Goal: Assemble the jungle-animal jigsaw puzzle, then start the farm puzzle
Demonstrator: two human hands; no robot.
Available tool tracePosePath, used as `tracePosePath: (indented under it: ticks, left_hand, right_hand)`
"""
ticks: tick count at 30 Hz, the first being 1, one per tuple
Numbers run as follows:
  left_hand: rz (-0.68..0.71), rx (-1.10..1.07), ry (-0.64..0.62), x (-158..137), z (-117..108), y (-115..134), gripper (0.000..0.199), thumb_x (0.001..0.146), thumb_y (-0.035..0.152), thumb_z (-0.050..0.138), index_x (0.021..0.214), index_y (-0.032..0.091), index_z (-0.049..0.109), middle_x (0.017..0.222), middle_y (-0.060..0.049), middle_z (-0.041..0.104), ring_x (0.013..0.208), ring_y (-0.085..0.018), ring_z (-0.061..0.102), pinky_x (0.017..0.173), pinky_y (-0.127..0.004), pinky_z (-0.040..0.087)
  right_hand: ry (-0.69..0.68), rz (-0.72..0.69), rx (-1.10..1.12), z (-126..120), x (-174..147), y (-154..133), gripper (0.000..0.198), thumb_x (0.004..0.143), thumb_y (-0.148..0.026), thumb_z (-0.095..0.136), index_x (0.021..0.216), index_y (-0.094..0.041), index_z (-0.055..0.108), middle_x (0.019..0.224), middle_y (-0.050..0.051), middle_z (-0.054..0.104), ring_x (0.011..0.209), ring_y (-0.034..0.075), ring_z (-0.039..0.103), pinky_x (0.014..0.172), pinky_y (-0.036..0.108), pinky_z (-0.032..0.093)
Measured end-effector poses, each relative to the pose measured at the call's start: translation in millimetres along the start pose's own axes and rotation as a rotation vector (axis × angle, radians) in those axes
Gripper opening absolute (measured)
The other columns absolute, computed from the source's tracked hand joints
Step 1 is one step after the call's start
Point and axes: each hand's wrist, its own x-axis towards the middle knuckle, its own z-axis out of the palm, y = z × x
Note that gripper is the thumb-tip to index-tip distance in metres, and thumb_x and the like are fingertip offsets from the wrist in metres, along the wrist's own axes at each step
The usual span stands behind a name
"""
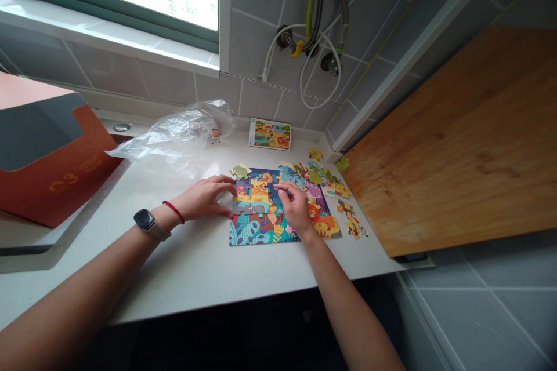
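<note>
A colourful jigsaw puzzle [256,236] with animals and plants lies on the white counter, partly assembled. My left hand [211,197] rests at its left edge, thumb and fingers apart, the fingertips at the border. Over the middle of the puzzle is my right hand [296,207], its fingers curled together in a pinch; whatever they hold, if anything, is hidden. Just past the puzzle's top left corner sits a loose green puzzle piece [240,171]. More loose pieces [335,184] are heaped at the right, some overlapping the puzzle's upper right part.
A picture card [270,134] with the animal scene leans near the back wall. Crumpled clear plastic [178,133] lies left of it. An orange box [56,174] stands at far left. A wooden board [456,156] borders the right side; hoses [314,6] hang on the tiled wall.
</note>
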Motion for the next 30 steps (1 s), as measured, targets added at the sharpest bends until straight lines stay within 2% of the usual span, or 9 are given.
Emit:
tracePosePath:
  ticks: [9,19,30]
  left_hand:
    - [0.001,-0.011,0.009,-1.1,-0.2,1.2,0.06,0.084,0.079,0.068,0.111,0.026,0.077,0.14,-0.014,0.065,0.126,-0.037,0.065,0.108,-0.051,0.054]
    - [0.002,-0.015,-0.008,-0.7,0.3,0.6,0.06,0.084,0.078,0.068,0.113,0.026,0.076,0.142,-0.015,0.063,0.128,-0.037,0.064,0.11,-0.052,0.052]
    - [0.01,-0.013,-0.012,-1.3,-0.3,0.3,0.058,0.085,0.076,0.068,0.113,0.027,0.077,0.142,-0.013,0.063,0.128,-0.036,0.064,0.111,-0.05,0.053]
  right_hand:
    - [-0.088,0.01,-0.017,2.0,-2.6,0.9,0.024,0.097,-0.028,0.057,0.101,-0.024,0.08,0.107,0.007,0.076,0.101,0.022,0.071,0.088,0.035,0.058]
    - [-0.125,-0.004,-0.038,2.1,-3.2,-0.8,0.025,0.097,-0.027,0.055,0.1,-0.023,0.08,0.107,0.008,0.076,0.104,0.022,0.071,0.087,0.034,0.058]
    - [-0.161,-0.027,-0.085,2.9,-3.6,5.0,0.025,0.097,-0.024,0.056,0.101,-0.024,0.081,0.107,0.007,0.077,0.104,0.022,0.071,0.092,0.035,0.057]
